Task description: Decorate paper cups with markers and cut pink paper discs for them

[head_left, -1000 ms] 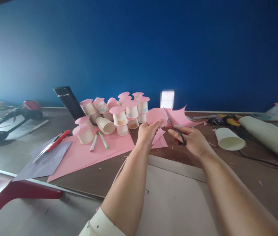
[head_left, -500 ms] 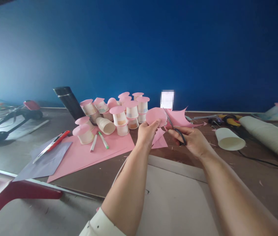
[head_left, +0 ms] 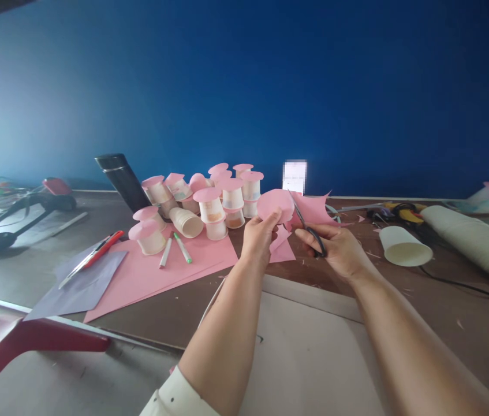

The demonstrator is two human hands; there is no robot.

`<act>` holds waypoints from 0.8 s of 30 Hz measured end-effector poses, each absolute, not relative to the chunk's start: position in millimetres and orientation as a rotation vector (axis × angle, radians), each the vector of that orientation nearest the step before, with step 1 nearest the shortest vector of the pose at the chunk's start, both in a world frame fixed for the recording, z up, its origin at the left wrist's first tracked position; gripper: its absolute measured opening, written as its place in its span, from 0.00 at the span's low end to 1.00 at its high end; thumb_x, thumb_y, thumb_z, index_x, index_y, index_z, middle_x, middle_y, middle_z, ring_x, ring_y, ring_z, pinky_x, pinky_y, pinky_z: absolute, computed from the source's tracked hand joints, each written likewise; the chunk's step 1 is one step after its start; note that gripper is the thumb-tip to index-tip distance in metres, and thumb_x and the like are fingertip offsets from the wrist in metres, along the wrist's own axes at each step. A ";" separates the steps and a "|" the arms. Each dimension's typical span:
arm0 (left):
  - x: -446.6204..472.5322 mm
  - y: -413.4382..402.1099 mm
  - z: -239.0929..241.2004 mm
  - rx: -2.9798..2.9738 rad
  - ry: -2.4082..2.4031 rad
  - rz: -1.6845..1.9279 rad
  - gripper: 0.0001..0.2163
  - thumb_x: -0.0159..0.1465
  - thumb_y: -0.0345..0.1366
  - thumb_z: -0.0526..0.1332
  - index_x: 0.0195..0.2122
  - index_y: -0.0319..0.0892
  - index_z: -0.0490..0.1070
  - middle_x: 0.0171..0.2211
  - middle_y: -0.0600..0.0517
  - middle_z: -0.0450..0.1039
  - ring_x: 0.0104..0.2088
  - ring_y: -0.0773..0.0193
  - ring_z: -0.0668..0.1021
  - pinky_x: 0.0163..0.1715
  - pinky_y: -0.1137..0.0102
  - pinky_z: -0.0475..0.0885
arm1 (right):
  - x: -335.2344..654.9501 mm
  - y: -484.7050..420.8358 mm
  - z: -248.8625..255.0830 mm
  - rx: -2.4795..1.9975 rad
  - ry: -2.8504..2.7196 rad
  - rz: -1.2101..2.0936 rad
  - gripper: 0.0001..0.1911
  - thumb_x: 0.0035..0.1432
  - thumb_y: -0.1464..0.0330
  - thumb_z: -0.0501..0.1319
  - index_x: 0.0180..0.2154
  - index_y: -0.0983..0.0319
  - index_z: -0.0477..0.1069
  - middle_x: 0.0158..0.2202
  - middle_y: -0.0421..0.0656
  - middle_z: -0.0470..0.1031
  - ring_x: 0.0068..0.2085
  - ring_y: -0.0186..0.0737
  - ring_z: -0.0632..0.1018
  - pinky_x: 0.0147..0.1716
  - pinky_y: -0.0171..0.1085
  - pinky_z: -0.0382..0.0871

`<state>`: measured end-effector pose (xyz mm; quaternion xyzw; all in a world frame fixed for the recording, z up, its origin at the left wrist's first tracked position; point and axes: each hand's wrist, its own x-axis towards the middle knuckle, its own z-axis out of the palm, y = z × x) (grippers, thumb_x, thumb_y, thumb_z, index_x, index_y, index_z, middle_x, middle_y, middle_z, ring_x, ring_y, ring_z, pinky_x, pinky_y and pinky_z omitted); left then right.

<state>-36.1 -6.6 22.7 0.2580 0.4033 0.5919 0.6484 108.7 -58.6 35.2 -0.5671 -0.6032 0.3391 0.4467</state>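
Between thumb and fingers, my left hand [head_left: 261, 236] grips a roughly round piece of pink paper [head_left: 272, 203] above the table. My right hand [head_left: 335, 247] is closed around a pair of dark-handled scissors [head_left: 316, 241]. The blades lie along the right edge of the round piece. To their right hangs a jagged pink paper offcut [head_left: 313, 209]; whether it is still joined to the round piece I cannot tell. Pink scraps [head_left: 283, 247] lie on the table under my hands.
Left of my hands stand several paper cups topped with pink paper [head_left: 212, 211]. Pink sheets [head_left: 140, 283], two markers [head_left: 182, 247], a red box cutter [head_left: 92, 257] and a black flask [head_left: 123, 180] lie or stand further left. A white cup [head_left: 404, 247] and a cup stack [head_left: 471, 240] lie right.
The pink offcut on the right hangs slightly differently, its right end drawn in. Both hands keep nearly the same place, with the paper and the scissors still held.
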 end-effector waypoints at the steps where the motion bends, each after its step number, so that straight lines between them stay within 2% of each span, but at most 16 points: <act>1: -35.1 -7.1 23.6 0.580 0.872 1.352 0.18 0.45 0.41 0.75 0.30 0.37 0.71 0.21 0.57 0.65 0.19 0.78 0.64 0.19 0.80 0.60 | 109.1 -57.9 34.0 -1.396 -1.485 0.858 0.23 0.48 0.48 0.66 0.34 0.60 0.80 0.20 0.38 0.69 0.24 0.33 0.69 0.26 0.33 0.62; 8: -29.6 -10.4 27.3 0.463 0.766 1.335 0.15 0.50 0.34 0.72 0.35 0.37 0.71 0.23 0.56 0.67 0.19 0.78 0.65 0.18 0.81 0.61 | 106.4 -57.5 31.3 -1.353 -1.496 0.962 0.22 0.48 0.50 0.67 0.39 0.59 0.80 0.20 0.36 0.68 0.24 0.33 0.69 0.27 0.33 0.63; 13: -29.8 -7.1 21.0 0.606 0.912 1.391 0.15 0.48 0.38 0.73 0.33 0.35 0.73 0.23 0.54 0.69 0.21 0.76 0.67 0.20 0.78 0.62 | 103.5 -58.5 34.4 -1.351 -1.485 0.971 0.21 0.46 0.49 0.67 0.34 0.60 0.80 0.21 0.37 0.70 0.25 0.33 0.71 0.26 0.33 0.65; 16: -30.3 -6.4 17.9 0.689 0.936 1.387 0.17 0.47 0.40 0.73 0.32 0.35 0.74 0.24 0.52 0.70 0.20 0.75 0.67 0.21 0.76 0.62 | 104.7 -56.9 32.2 -1.338 -1.486 0.965 0.23 0.47 0.49 0.67 0.37 0.60 0.79 0.22 0.38 0.70 0.26 0.34 0.71 0.26 0.33 0.65; 19: -30.6 -7.1 17.4 0.726 0.930 1.372 0.16 0.48 0.40 0.73 0.33 0.34 0.75 0.24 0.51 0.70 0.20 0.75 0.66 0.21 0.75 0.63 | 105.5 -55.9 30.3 -1.340 -1.470 0.962 0.24 0.47 0.49 0.67 0.40 0.60 0.79 0.24 0.38 0.70 0.27 0.34 0.72 0.26 0.32 0.65; 24: -30.5 -8.6 19.3 0.723 0.932 1.370 0.15 0.49 0.39 0.72 0.33 0.35 0.75 0.23 0.52 0.69 0.20 0.75 0.66 0.21 0.75 0.62 | 104.6 -56.2 30.4 -1.326 -1.464 0.959 0.21 0.47 0.50 0.67 0.36 0.60 0.79 0.23 0.37 0.70 0.27 0.33 0.72 0.28 0.32 0.65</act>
